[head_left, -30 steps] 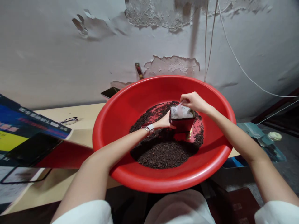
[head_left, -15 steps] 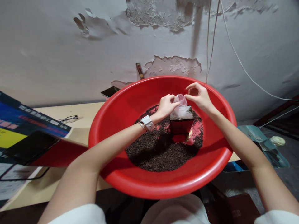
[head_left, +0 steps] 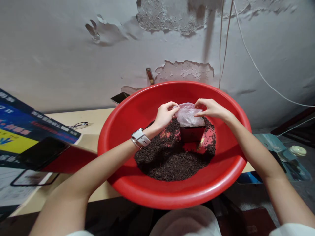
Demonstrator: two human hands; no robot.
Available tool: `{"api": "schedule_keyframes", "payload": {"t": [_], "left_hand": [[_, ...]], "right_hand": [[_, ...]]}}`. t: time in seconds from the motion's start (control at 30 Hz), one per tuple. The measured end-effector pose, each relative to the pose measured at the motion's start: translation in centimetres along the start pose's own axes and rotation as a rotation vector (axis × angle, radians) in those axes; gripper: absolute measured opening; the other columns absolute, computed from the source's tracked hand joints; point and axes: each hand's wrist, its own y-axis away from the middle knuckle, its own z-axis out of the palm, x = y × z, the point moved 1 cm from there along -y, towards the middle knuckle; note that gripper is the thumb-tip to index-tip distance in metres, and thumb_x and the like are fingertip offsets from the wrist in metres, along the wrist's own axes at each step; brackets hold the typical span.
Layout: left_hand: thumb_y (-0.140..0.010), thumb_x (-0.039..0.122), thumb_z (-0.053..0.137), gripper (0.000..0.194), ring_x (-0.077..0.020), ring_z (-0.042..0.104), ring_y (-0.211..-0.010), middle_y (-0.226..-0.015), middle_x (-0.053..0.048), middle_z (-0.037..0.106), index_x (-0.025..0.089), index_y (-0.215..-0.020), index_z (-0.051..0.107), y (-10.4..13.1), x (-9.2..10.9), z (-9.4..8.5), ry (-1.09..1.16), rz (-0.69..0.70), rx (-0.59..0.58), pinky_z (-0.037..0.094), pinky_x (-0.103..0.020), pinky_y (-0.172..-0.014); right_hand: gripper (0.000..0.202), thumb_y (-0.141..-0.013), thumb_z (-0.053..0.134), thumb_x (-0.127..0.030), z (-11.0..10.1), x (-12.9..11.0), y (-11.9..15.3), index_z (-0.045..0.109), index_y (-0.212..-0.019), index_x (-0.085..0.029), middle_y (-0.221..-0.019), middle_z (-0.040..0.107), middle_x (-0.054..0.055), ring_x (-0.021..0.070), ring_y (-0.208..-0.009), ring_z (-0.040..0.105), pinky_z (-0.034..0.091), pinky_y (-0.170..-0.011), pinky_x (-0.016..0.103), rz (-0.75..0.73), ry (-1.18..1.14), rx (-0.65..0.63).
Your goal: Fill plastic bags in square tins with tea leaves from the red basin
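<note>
A clear plastic bag [head_left: 188,114] rises out of the top of a dark box [head_left: 192,134], its mouth spread sideways. My left hand [head_left: 165,114] pinches the bag's left edge between thumb and fingers. On the opposite side, my right hand [head_left: 209,108] has its thumb and fingers closed on the bag's right edge. The box stands upright in a large red basin [head_left: 172,198], among loose dark leaf-like bits [head_left: 172,167]. Reddish patterned patches of the basin's floor show beside the box. What the bag holds cannot be made out.
Behind the basin is a peeling wall [head_left: 61,59] with hanging cables. Glasses [head_left: 78,125] lie on the pale table [head_left: 92,137]. A red box [head_left: 71,160] and a blue printed board [head_left: 17,121] stand at the left. A dark phone-like object [head_left: 119,97] sits behind the basin.
The bag's mouth has been spread wider. My left hand has moved left and down slightly, and my right hand has come down and taken hold of the bag's right side.
</note>
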Motion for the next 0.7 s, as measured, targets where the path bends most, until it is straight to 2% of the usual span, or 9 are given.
{"api": "schedule_keyframes", "payload": {"t": [0.07, 0.13, 0.3, 0.37, 0.43, 0.5, 0.53, 0.6, 0.7], "left_hand": [[-0.071, 0.037, 0.065, 0.022, -0.0166, 0.06, -0.073, -0.075, -0.001, 0.063, 0.017, -0.079, 0.064, 0.0, -0.1, -0.1, 0.011, -0.032, 0.014, 0.052, -0.028, -0.063], [-0.07, 0.039, 0.066, 0.023, -0.0177, 0.06, -0.077, -0.077, -0.002, 0.063, 0.017, -0.077, 0.063, 0.0, -0.3, -0.3, 0.034, -0.059, 0.03, 0.054, -0.031, -0.066], [-0.071, 0.034, 0.061, 0.018, -0.0175, 0.058, -0.076, -0.079, -0.002, 0.059, 0.017, -0.076, 0.059, -0.4, -1.4, -0.7, 0.096, -0.183, 0.08, 0.056, -0.036, -0.067], [-0.072, 0.029, 0.059, 0.015, -0.0182, 0.058, -0.079, -0.084, -0.003, 0.059, 0.017, -0.081, 0.057, -0.5, -1.6, -1.1, 0.078, -0.219, 0.111, 0.055, -0.038, -0.071], [-0.072, 0.024, 0.061, 0.018, -0.0197, 0.058, -0.088, -0.094, -0.005, 0.06, 0.018, -0.088, 0.056, -0.3, -0.9, -1.6, -0.037, -0.104, 0.204, 0.053, -0.039, -0.08], [-0.076, 0.024, 0.062, 0.02, -0.0209, 0.054, -0.098, -0.102, -0.006, 0.058, 0.019, -0.094, 0.057, 0.2, 0.5, -1.8, -0.206, 0.145, 0.268, 0.048, -0.04, -0.091], [-0.079, 0.024, 0.06, 0.017, -0.0214, 0.052, -0.101, -0.103, -0.005, 0.057, 0.019, -0.095, 0.058, 0.5, 1.2, -1.8, -0.285, 0.271, 0.247, 0.044, -0.04, -0.095], [-0.084, 0.025, 0.056, 0.011, -0.0231, 0.049, -0.107, -0.103, -0.005, 0.057, 0.02, -0.093, 0.062, 1.2, 2.3, -1.3, -0.417, 0.431, 0.105, 0.039, -0.043, -0.102], [-0.086, 0.024, 0.055, 0.013, -0.0281, 0.041, -0.118, -0.114, -0.006, 0.054, 0.02, -0.084, 0.067, 1.6, 2.1, -0.5, -0.56, 0.443, -0.066, 0.031, -0.048, -0.108]], "right_hand": [[0.019, -0.067, 0.073, -0.021, 0.2, 0.2, 0.0, 0.066, -0.084, -0.016, -0.082, 0.067, 0.003, 0.0166, -0.077, 0.059, 0.043, -0.071, 0.028, 0.039, 0.243, -0.087], [0.008, -0.071, 0.066, -0.014, 0.1, 0.3, 0.0, 0.065, -0.079, -0.016, -0.078, 0.066, 0.003, 0.016, -0.074, 0.058, 0.041, -0.069, 0.027, 0.063, 0.354, -0.108], [0.009, -0.081, 0.057, -0.017, -1.3, -1.3, 0.7, 0.063, -0.088, -0.017, -0.085, 0.068, 0.002, 0.0148, -0.078, 0.061, 0.042, -0.071, 0.025, -0.041, 0.206, 0.057], [0.013, -0.084, 0.053, -0.016, -1.6, -3.0, 1.0, 0.064, -0.091, -0.018, -0.086, 0.068, 0.003, 0.0152, -0.077, 0.06, 0.041, -0.07, 0.026, -0.068, 0.299, 0.079], [0.017, -0.087, 0.049, -0.013, -1.3, -4.9, 1.2, 0.065, -0.089, -0.018, -0.084, 0.068, 0.004, 0.016, -0.076, 0.06, 0.039, -0.069, 0.027, -0.077, 0.489, 0.031], [0.019, -0.088, 0.048, -0.011, -0.6, -6.8, 1.5, 0.066, -0.087, -0.017, -0.083, 0.068, 0.006, 0.0171, -0.076, 0.06, 0.039, -0.07, 0.028, -0.116, 0.663, -0.07], [0.02, -0.088, 0.048, -0.01, -0.1, -7.6, 1.8, 0.066, -0.088, -0.017, -0.083, 0.068, 0.008, 0.0178, -0.078, 0.06, 0.039, -0.071, 0.028, -0.153, 0.726, -0.129], [0.02, -0.087, 0.049, -0.009, 0.9, -8.7, 2.6, 0.067, -0.091, -0.017, -0.085, 0.068, 0.009, 0.0195, -0.085, 0.06, 0.04, -0.076, 0.03, -0.247, 0.807, -0.234], [0.02, -0.087, 0.052, -0.01, 2.3, -9.3, 4.4, 0.068, -0.097, -0.017, -0.091, 0.068, 0.01, 0.0215, -0.091, 0.06, 0.041, -0.084, 0.034, -0.329, 0.858, -0.324]]}}
